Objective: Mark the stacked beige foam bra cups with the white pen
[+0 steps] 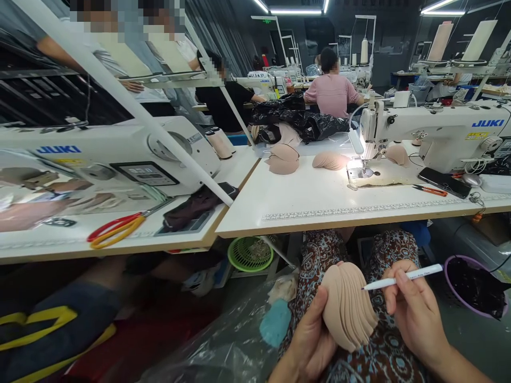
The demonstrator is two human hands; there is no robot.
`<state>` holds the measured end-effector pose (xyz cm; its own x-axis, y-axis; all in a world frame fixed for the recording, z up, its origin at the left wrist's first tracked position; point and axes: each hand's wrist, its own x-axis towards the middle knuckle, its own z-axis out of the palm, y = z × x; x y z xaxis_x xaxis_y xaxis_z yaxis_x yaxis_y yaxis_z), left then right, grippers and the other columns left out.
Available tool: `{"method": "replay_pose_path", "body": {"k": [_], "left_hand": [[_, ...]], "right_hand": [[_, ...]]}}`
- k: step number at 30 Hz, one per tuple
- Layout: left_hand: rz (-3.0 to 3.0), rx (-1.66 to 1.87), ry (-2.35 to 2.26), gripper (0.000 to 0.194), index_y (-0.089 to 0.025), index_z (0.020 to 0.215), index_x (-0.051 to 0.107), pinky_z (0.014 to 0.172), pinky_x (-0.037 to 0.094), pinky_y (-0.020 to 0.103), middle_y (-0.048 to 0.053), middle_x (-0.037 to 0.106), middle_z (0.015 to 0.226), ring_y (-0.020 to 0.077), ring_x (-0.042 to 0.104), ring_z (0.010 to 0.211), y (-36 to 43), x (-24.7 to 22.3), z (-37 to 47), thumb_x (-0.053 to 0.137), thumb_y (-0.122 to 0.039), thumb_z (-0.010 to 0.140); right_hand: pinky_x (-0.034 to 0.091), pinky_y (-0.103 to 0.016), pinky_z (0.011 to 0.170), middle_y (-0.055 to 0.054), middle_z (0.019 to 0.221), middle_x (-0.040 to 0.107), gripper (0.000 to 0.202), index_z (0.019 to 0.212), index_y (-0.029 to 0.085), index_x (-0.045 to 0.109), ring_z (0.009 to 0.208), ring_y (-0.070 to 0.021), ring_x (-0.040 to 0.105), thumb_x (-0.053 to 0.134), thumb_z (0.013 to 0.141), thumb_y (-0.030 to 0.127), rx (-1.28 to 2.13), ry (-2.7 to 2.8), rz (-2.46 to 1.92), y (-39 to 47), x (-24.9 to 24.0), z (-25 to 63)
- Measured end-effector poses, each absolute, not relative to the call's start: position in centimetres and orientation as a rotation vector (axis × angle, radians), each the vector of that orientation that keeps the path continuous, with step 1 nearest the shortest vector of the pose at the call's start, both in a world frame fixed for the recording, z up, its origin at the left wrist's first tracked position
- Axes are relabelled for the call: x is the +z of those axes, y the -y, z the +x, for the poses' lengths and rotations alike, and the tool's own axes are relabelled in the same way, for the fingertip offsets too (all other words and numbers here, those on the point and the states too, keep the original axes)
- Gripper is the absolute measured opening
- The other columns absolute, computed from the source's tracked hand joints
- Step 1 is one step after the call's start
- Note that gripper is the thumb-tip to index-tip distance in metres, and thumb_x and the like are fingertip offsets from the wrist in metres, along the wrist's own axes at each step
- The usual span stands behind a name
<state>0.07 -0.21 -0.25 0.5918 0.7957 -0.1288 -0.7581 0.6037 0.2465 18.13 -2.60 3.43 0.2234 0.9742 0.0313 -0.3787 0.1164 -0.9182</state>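
Above my lap, my left hand (313,332) grips a fanned stack of beige bra cup pads (345,308), thumb on the near face and fingers behind. The layered edges fan out toward the right. My right hand (417,306) pinches a white marker pen (415,276). Its dark tip points left and sits at the edges of the stack; whether it touches I cannot tell. On the table beyond, more beige pads (283,159) lie at the left, and another fanned pile (329,160) is beside the needle of the sewing machine (399,127).
The table's front edge (359,219) is just beyond my hands. Orange snips (433,190) and a black phone (444,182) lie at right. A purple-rimmed bin (449,276) and a green basket (250,254) stand below. A second machine (99,154) and scissors (115,230) are left; people work nearby.
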Motion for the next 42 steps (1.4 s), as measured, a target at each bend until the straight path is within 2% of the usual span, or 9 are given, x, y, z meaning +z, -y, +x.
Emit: {"method": "replay_pose_path", "body": {"k": [5, 9, 16, 19, 24, 30, 33, 38, 42], "left_hand": [[0.136, 0.892, -0.3, 0.039, -0.031, 0.133, 0.074, 0.13, 0.029, 0.044, 0.004, 0.073, 0.136, 0.0273, 0.063, 0.133, 0.3, 0.3, -0.1, 0.075, -0.038, 0.095], [0.095, 0.883, -0.39, 0.051, -0.026, 0.141, 0.069, 0.124, 0.039, 0.045, 0.009, 0.072, 0.136, 0.0282, 0.068, 0.124, 0.4, -0.3, -0.2, 0.078, -0.038, 0.092], [0.064, 0.932, -0.445, 0.078, -0.028, 0.153, 0.056, 0.109, 0.051, 0.057, 0.016, 0.068, 0.14, 0.0367, 0.07, 0.117, 0.5, -3.5, 0.3, 0.081, -0.057, 0.085], [0.061, 0.916, -0.462, 0.076, -0.028, 0.153, 0.055, 0.108, 0.053, 0.053, 0.016, 0.069, 0.138, 0.0334, 0.071, 0.113, 0.5, -2.8, 0.2, 0.081, -0.053, 0.086], [0.091, 0.858, -0.458, 0.065, -0.026, 0.148, 0.062, 0.117, 0.046, 0.047, 0.012, 0.072, 0.134, 0.029, 0.07, 0.117, 0.3, -0.2, -0.3, 0.081, -0.045, 0.089], [0.088, 0.894, -0.378, 0.043, -0.027, 0.127, 0.078, 0.125, 0.038, 0.042, 0.006, 0.076, 0.128, 0.0241, 0.072, 0.116, 0.1, 0.5, 0.1, 0.083, -0.042, 0.087], [0.079, 0.883, -0.367, 0.04, -0.027, 0.121, 0.081, 0.126, 0.036, 0.041, 0.006, 0.078, 0.124, 0.0242, 0.071, 0.118, 0.1, 0.7, 0.2, 0.086, -0.041, 0.084], [0.102, 0.863, -0.408, 0.052, -0.021, 0.131, 0.075, 0.122, 0.042, 0.046, 0.013, 0.076, 0.124, 0.0267, 0.072, 0.114, 0.3, 0.6, -0.1, 0.084, -0.046, 0.086], [0.098, 0.884, -0.381, 0.054, -0.026, 0.141, 0.069, 0.118, 0.046, 0.047, 0.012, 0.073, 0.133, 0.027, 0.069, 0.119, 0.4, 0.3, -0.2, 0.08, -0.042, 0.09]], "right_hand": [[0.04, -0.028, 0.064, 0.003, 0.061, 0.059, 0.031, 0.096, 0.023, 0.06, 0.059, -0.0144, 0.05, 0.056, 0.105, 0.053, 1.161, 0.862, -1.029, 2.8, 3.5, 17.9], [0.04, -0.028, 0.062, 0.003, 0.06, 0.057, 0.03, 0.095, 0.023, 0.06, 0.058, -0.0141, 0.05, 0.057, 0.105, 0.051, 1.183, 0.845, -0.965, 2.9, 3.5, 17.9], [0.041, -0.028, 0.065, 0.003, 0.06, 0.057, 0.028, 0.095, 0.023, 0.061, 0.061, -0.0139, 0.051, 0.054, 0.107, 0.048, 1.176, 0.88, -0.973, 3.1, 3.3, 18.3], [0.041, -0.029, 0.066, 0.003, 0.062, 0.058, 0.029, 0.096, 0.023, 0.06, 0.061, -0.0146, 0.051, 0.054, 0.107, 0.05, 1.179, 0.896, -0.996, 3.2, 3.5, 18.1], [0.041, -0.029, 0.065, 0.003, 0.062, 0.058, 0.03, 0.096, 0.023, 0.061, 0.06, -0.0146, 0.05, 0.053, 0.107, 0.05, 1.17, 0.917, -1.011, 3.1, 3.7, 18.0], [0.04, -0.029, 0.065, 0.004, 0.06, 0.058, 0.026, 0.098, 0.024, 0.061, 0.06, -0.014, 0.051, 0.05, 0.109, 0.044, 1.137, 0.936, -0.947, 3.2, 3.2, 18.2], [0.041, -0.029, 0.066, 0.003, 0.061, 0.06, 0.024, 0.099, 0.024, 0.061, 0.063, -0.0145, 0.052, 0.049, 0.111, 0.041, 1.107, 0.976, -0.941, 3.3, 3.1, 18.3], [0.043, -0.03, 0.068, 0.002, 0.067, 0.063, 0.022, 0.105, 0.026, 0.06, 0.066, -0.0155, 0.054, 0.043, 0.113, 0.036, 1.11, 1.069, -0.921, 3.6, 2.8, 18.0], [0.045, -0.032, 0.07, 0.0, 0.074, 0.063, 0.022, 0.115, 0.03, 0.059, 0.072, -0.0174, 0.057, 0.038, 0.113, 0.027, 1.029, 1.212, -0.841, 4.1, 2.7, 18.1]]}}
